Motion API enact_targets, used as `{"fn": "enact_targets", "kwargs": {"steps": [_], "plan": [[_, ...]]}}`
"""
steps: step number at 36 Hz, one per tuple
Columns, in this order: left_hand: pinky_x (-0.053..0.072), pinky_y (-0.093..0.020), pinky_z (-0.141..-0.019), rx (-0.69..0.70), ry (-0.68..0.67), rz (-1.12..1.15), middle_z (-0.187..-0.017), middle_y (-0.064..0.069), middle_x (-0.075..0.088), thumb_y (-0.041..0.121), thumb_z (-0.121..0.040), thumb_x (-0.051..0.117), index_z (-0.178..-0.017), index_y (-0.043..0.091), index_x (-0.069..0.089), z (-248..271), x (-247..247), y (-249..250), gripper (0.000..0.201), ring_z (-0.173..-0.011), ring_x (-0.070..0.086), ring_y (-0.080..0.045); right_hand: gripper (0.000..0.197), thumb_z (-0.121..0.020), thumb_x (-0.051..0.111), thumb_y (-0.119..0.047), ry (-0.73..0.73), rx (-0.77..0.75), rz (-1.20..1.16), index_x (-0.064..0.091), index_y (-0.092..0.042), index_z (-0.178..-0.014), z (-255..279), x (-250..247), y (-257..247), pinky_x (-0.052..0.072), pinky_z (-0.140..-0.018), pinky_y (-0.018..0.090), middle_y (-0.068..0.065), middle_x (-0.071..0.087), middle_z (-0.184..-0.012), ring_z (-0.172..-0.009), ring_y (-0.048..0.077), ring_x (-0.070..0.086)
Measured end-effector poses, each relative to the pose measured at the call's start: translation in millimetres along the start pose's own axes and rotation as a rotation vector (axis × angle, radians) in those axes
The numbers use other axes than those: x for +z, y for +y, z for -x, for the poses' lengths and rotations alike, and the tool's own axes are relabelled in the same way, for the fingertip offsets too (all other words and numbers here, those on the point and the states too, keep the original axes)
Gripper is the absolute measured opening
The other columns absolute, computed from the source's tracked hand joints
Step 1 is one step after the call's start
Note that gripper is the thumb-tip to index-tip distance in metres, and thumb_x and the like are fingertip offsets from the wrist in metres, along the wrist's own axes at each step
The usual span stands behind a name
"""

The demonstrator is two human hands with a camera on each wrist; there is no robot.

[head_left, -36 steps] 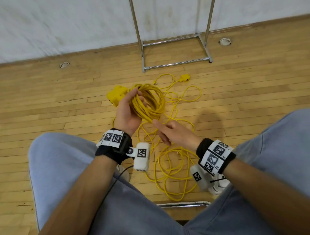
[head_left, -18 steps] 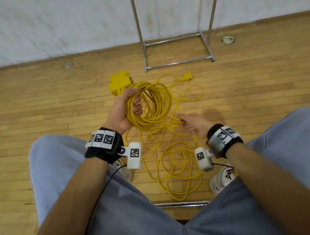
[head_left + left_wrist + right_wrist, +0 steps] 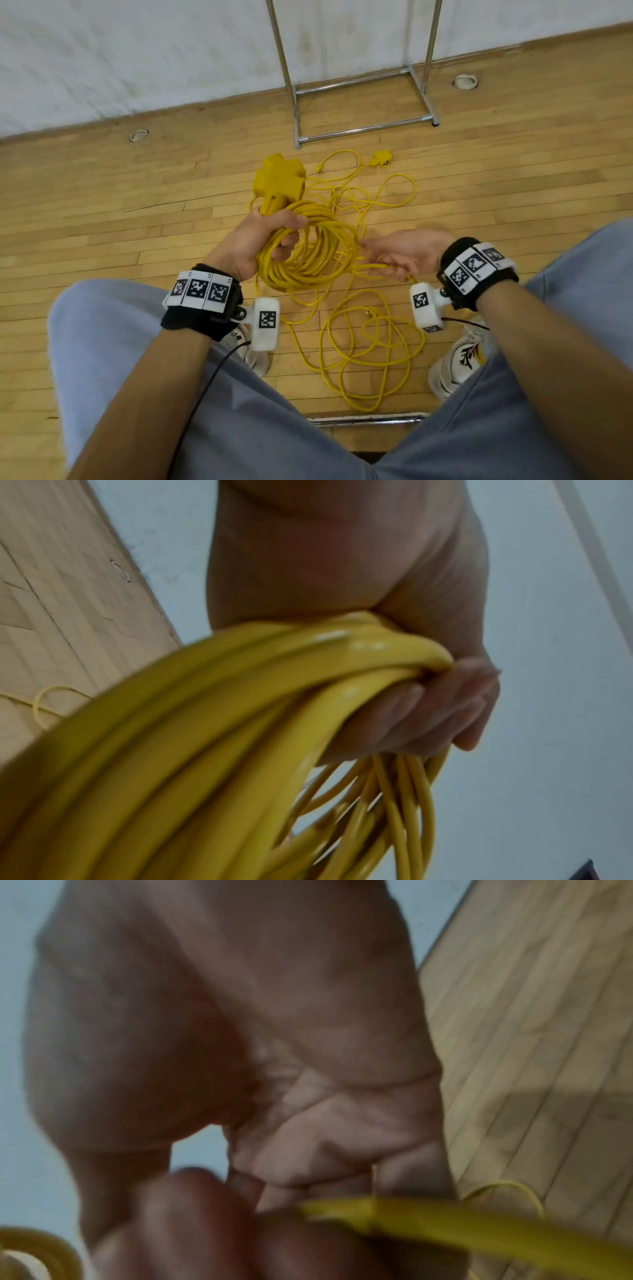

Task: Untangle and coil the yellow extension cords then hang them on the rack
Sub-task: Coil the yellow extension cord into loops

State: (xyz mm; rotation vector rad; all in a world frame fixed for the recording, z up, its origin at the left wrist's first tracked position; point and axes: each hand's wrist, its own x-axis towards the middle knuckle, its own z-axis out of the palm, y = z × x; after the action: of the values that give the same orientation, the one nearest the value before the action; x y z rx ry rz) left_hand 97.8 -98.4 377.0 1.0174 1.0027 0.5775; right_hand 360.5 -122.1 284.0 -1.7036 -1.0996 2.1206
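My left hand (image 3: pixel 270 236) grips a thick coil of yellow extension cord (image 3: pixel 308 253) above the floor, fingers curled round the bundle (image 3: pixel 240 723). The yellow multi-socket block (image 3: pixel 279 181) sticks up beyond that hand. My right hand (image 3: pixel 397 253) is just right of the coil, palm turned up, with a strand of the cord (image 3: pixel 479 1229) running through its curled fingers. The remaining cord lies in loose loops (image 3: pixel 370 349) on the floor between my feet. A small yellow plug end (image 3: pixel 382 158) lies farther off. The metal rack (image 3: pixel 363 106) stands by the wall.
I sit with knees apart in grey trousers; white shoes (image 3: pixel 459 363) flank the loose cord. A chrome bar (image 3: pixel 366 418) lies below the loops. Round floor sockets (image 3: pixel 138 135) sit near the white wall. Wooden floor spreads to both sides.
My left hand has raised and turned the coil, bringing the socket block upward. My right hand swung out to the right and turned palm up, drawing a strand toward the coil.
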Motion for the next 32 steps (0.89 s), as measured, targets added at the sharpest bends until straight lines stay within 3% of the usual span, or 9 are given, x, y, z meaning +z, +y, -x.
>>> {"fn": "enact_targets", "kwargs": {"steps": [1,2,4,8,10,13,19,24,32], "plan": [[0.024,-0.016,-0.035,0.002,0.007,0.010,-0.049,-0.001,0.040,0.016,-0.062,0.076,-0.066,0.016,0.055,0.2,-1.3,0.9,0.021,-0.034,0.032,-0.010,0.048,-0.085,0.067,-0.066,-0.006,-0.009,0.041,0.074,-0.022,-0.102,-0.7,1.0,2.3,0.029,-0.044,0.021,0.002,0.054,-0.082,-0.067,0.012,0.035],[0.023,-0.016,-0.036,0.004,0.013,0.012,-0.048,-0.001,0.040,0.018,-0.061,0.076,-0.066,0.016,0.055,0.6,-3.4,2.2,0.022,-0.034,0.032,-0.010,0.040,-0.089,0.066,-0.064,-0.004,-0.020,0.098,0.077,-0.027,-0.082,-0.9,1.8,3.9,0.028,-0.047,0.022,0.001,0.050,-0.072,-0.067,0.014,0.032],[0.022,-0.016,-0.036,0.004,0.019,0.015,-0.048,0.000,0.040,0.023,-0.060,0.076,-0.068,0.015,0.054,1.4,-7.3,3.5,0.025,-0.033,0.031,-0.011,0.058,-0.096,0.060,-0.061,0.096,-0.039,0.226,0.058,-0.024,-0.051,-1.7,1.0,6.0,0.028,-0.053,0.026,-0.003,0.037,-0.053,-0.059,0.015,0.033],[0.023,-0.015,-0.036,-0.024,0.002,0.046,-0.048,0.000,0.039,0.024,-0.060,0.077,-0.068,0.015,0.051,1.5,-13.2,3.1,0.028,-0.033,0.029,-0.010,0.050,-0.096,0.065,-0.054,0.397,-0.153,0.126,0.052,-0.018,-0.064,-13.0,-2.6,6.6,0.030,-0.050,0.027,-0.008,0.044,-0.043,-0.039,0.012,0.030],[0.024,-0.016,-0.035,-0.035,-0.037,0.023,-0.048,0.000,0.039,0.024,-0.060,0.076,-0.063,0.016,0.054,1.8,-11.2,3.0,0.024,-0.033,0.029,-0.010,0.047,-0.099,0.063,-0.048,0.487,-0.180,0.063,0.054,-0.014,-0.068,-15.1,-1.9,5.1,0.029,-0.047,0.027,-0.007,0.054,-0.044,-0.038,0.012,0.031],[0.026,-0.017,-0.034,-0.046,-0.067,-0.077,-0.049,-0.004,0.041,0.022,-0.059,0.079,-0.068,0.014,0.057,1.3,-6.9,0.1,0.025,-0.036,0.033,-0.013,0.040,-0.102,0.060,-0.042,0.558,-0.166,-0.029,0.058,-0.013,-0.075,-12.8,-1.6,-1.8,0.024,-0.043,0.023,0.001,0.054,-0.049,-0.034,0.010,0.031],[0.028,-0.021,-0.040,-0.081,-0.027,-0.392,-0.055,-0.012,0.050,0.015,-0.073,0.081,-0.061,0.015,0.064,-1.6,5.5,-11.4,0.021,-0.042,0.038,-0.020,0.033,-0.105,0.055,-0.038,0.312,-0.117,-0.345,0.052,-0.011,-0.086,5.4,-2.1,-21.2,0.019,-0.031,0.014,0.011,0.062,-0.064,-0.032,0.005,0.029],[0.032,-0.023,-0.041,-0.074,0.078,-0.447,-0.059,-0.015,0.057,0.011,-0.079,0.079,-0.072,0.007,0.068,-9.3,19.6,-24.7,0.014,-0.041,0.043,-0.021,0.034,-0.103,0.056,-0.044,0.117,-0.201,-0.406,0.055,-0.012,-0.090,27.5,17.5,-37.8,0.027,-0.035,0.014,0.014,0.065,-0.083,-0.040,0.005,0.035],[0.040,-0.022,-0.041,0.079,0.276,-0.230,-0.059,-0.008,0.061,0.016,-0.087,0.080,-0.072,0.010,0.068,-19.2,46.2,-46.6,0.020,-0.044,0.050,-0.017,0.027,-0.101,0.064,-0.035,0.194,-0.429,-0.477,0.059,-0.010,-0.111,34.3,55.6,-41.3,0.048,-0.050,0.026,0.006,0.058,-0.086,-0.057,0.014,0.055]]}}
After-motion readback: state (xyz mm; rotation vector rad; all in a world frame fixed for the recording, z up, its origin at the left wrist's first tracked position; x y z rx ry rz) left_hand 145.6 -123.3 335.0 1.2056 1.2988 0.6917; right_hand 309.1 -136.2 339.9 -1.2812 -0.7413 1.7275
